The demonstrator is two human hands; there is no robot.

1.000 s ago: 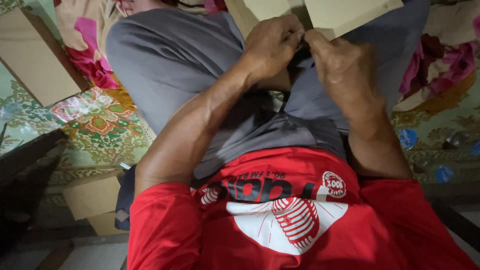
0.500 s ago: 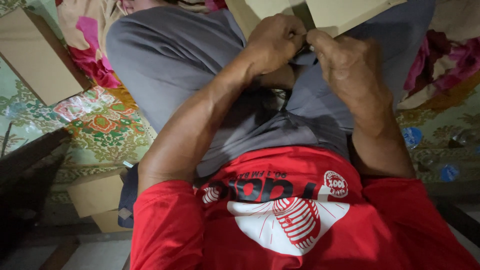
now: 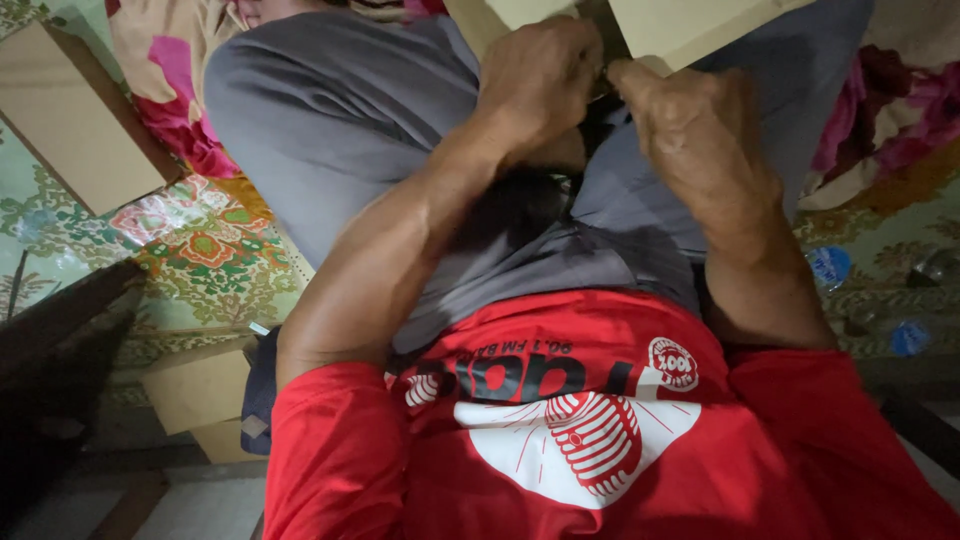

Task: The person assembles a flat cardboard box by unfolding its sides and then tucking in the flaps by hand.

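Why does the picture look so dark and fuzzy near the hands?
In the head view, dim light leaves the lap shadowed; the left hand and right hand look slightly soft, close to the lens, pinching pale cardboard cut off by the top edge; corners stretch.

A flat tan cardboard box [image 3: 75, 125] lay at the upper left on the patterned floor covering [image 3: 210, 270]. Two tan cardboard pieces [image 3: 195, 385] sat at its lower left edge. Pale cardboard flaps [image 3: 690, 25] occupied the top edge.
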